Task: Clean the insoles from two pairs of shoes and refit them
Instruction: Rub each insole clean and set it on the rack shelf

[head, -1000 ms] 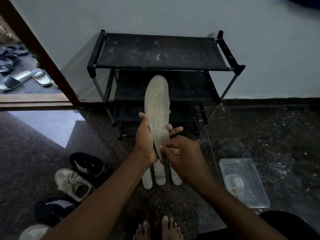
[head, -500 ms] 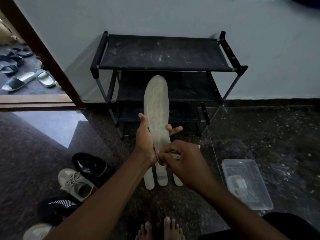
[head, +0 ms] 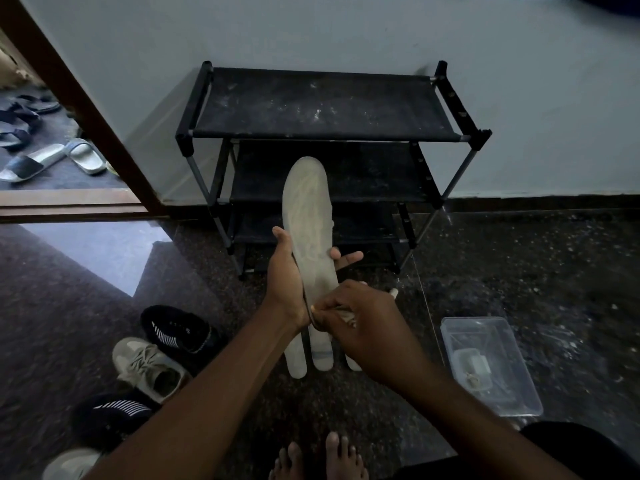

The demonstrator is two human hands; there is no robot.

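My left hand [head: 288,282] holds a pale grey insole [head: 306,216] upright from behind, thumb on its left edge and fingertips showing past its right edge. My right hand [head: 360,323] grips a small brush [head: 348,315], its handle tip poking out to the right, pressed against the insole's heel end. Three more insoles [head: 322,355] lie side by side on the floor below my hands, partly hidden. At the left stand a black shoe [head: 176,329], a beige laced sneaker [head: 147,368], a second black shoe [head: 110,410] and a second beige sneaker [head: 69,464].
A black three-tier shoe rack [head: 325,109] stands against the wall behind the insole. A clear plastic tub [head: 491,365] with small items sits on the floor at the right. My bare toes [head: 318,459] show at the bottom. Sandals [head: 52,161] lie beyond the doorway at left.
My right hand has shifted slightly down and left along the heel end of the insole with the brush. The left hand and insole stay almost still.
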